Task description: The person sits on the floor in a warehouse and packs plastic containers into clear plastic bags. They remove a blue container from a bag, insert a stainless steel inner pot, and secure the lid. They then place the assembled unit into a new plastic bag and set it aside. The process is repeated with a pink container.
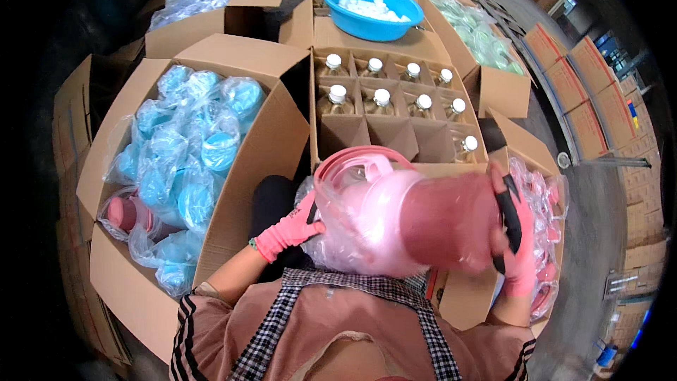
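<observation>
Both hands are gloved in pink, and a pink jug (423, 219) wrapped in a clear bag (338, 240) is held between them, lying on its side close to the chest. At the near left, the left hand (288, 231) is closed on the bagged end of the jug, fingers curled into the crinkled plastic just beside the lid and the looped pink handle (352, 159). At the right, the right hand (515, 236) is pressed flat against the jug's base, its black-backed fingers spread over the rim, so the base is gripped rather than clenched. The jug is held above the near edge of a divided carton (395, 109), where eight white-capped bottles (381, 99) stand upright in their cells, with more cells seen bare at the near side. To the left, a large open box (233, 169) is filled with blue jugs (190, 148) in clear bags, and one pink bagged jug (127, 212) lies at its near left corner. To the right, behind the right hand, another box (543, 169) of pink bagged goods is seen. Farther off, a blue basin (370, 7) holding white pieces rests on a carton, and a box of green bagged items (479, 35) is seen at the far right. A checked apron (338, 296) is seen at the near edge.
</observation>
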Motion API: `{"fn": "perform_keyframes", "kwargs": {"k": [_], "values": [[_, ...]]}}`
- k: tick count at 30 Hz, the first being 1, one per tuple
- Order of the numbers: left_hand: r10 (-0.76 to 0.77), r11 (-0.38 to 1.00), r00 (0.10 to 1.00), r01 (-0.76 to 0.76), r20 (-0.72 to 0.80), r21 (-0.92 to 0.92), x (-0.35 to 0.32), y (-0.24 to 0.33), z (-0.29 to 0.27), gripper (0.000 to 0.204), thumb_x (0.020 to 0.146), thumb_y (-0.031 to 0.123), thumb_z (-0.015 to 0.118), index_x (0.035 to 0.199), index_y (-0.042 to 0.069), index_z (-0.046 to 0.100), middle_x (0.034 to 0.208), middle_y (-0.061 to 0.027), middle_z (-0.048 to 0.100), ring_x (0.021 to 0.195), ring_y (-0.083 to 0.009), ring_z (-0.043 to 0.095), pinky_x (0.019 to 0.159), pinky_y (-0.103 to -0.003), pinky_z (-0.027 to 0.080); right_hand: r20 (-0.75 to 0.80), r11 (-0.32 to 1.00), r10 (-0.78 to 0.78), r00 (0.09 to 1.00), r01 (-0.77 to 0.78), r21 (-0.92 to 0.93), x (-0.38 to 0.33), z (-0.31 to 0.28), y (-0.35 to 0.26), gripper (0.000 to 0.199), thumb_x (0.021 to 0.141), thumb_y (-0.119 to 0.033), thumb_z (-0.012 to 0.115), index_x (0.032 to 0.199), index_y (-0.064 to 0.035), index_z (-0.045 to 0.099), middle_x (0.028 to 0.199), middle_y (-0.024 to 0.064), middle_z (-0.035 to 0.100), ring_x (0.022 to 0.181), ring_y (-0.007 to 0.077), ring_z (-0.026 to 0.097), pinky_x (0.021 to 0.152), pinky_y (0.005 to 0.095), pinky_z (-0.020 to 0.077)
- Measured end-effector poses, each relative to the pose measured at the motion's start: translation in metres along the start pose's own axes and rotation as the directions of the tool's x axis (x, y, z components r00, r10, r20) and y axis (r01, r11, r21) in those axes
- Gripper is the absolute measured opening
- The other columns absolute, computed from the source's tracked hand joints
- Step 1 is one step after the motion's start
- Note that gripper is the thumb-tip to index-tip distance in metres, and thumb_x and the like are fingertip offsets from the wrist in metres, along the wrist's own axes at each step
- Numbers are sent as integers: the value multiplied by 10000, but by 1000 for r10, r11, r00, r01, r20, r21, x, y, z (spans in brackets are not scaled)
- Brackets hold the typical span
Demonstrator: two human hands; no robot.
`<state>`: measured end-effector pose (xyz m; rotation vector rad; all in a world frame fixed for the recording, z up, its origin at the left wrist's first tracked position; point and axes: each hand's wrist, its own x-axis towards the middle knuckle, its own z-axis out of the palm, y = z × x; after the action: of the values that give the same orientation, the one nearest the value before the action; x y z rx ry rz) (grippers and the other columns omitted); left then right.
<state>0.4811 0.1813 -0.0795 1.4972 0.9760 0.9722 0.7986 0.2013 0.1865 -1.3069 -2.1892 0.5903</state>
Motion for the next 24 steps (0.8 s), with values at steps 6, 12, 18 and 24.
{"fn": "perform_keyframes", "kwargs": {"k": [6,12,18,24], "values": [[73,927,988,-118,138,357,9,47,-4,995,625,466,703,1321,-37,200,1320,-246,289,1252,-359,255,1028,-392,214,-24,957,97,995,-87,278,-29,7,23,1140,592,-746,529,1369,-12,132,1389,193,222,1292,277,215,1045,377,167],[-55,990,989,36,137,137,74,78,-44,627,676,178,703,1219,16,434,1137,-93,533,1030,-174,496,906,-301,379,100,957,-276,956,283,-63,-28,-3,33,810,754,-514,538,1324,-18,248,1327,243,292,1210,377,326,1005,398,251],[-99,988,995,98,3,-120,86,-2,17,532,770,230,605,1222,12,427,1150,-166,515,1082,-241,483,915,-322,369,34,775,524,851,-460,-433,-11,-13,-16,481,782,-221,560,1193,-5,432,1198,263,405,1079,419,420,889,413,381],[193,904,980,-155,-57,398,52,72,54,565,724,240,625,1188,-19,433,1149,-227,473,1078,-363,447,922,-390,364,60,789,67,996,-16,-614,-24,-13,-47,616,688,-314,655,1170,7,446,1179,246,417,1125,415,375,929,432,339]]}}
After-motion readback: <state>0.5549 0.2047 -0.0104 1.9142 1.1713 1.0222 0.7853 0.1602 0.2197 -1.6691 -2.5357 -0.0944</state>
